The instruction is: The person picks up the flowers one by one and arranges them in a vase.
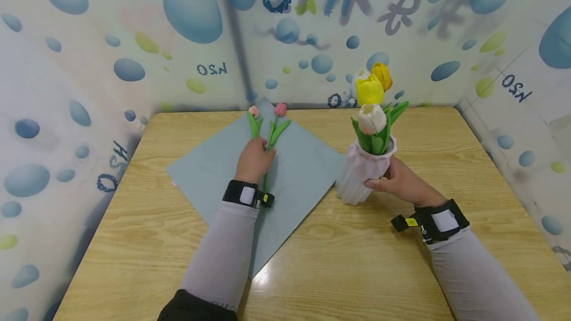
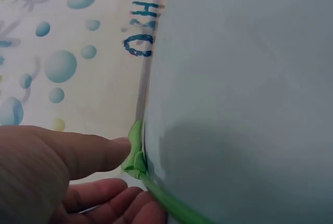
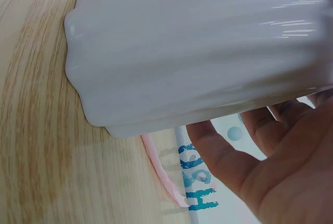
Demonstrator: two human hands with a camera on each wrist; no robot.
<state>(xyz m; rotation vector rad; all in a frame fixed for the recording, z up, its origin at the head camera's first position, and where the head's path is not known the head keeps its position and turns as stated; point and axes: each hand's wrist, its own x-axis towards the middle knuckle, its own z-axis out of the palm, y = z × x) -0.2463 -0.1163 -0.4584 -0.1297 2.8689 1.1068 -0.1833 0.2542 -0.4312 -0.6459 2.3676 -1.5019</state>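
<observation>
On the grey-blue sheet [image 1: 303, 182] lie a pink tulip [image 1: 280, 109] and a paler pink tulip [image 1: 254, 111], their heads at its far corner. My left hand [image 1: 256, 160] holds the green stem [image 2: 169, 201] of a tulip just below the leaves, thumb on one side and curled fingers on the other. Over to the right, my right hand [image 1: 401, 182] grips the white-and-pink ribbed vase [image 1: 357, 175], thumb in front and fingers behind. Yellow tulips [image 1: 369, 89] and a white tulip [image 1: 372, 119] stand in this vase, which leans slightly.
The wooden table [image 1: 321, 271] ends at a patterned wall covering [image 1: 285, 78] behind and at both sides. A thin pink strip [image 3: 161, 172] shows beyond the vase in the right wrist view. The sheet's right corner reaches close to the vase.
</observation>
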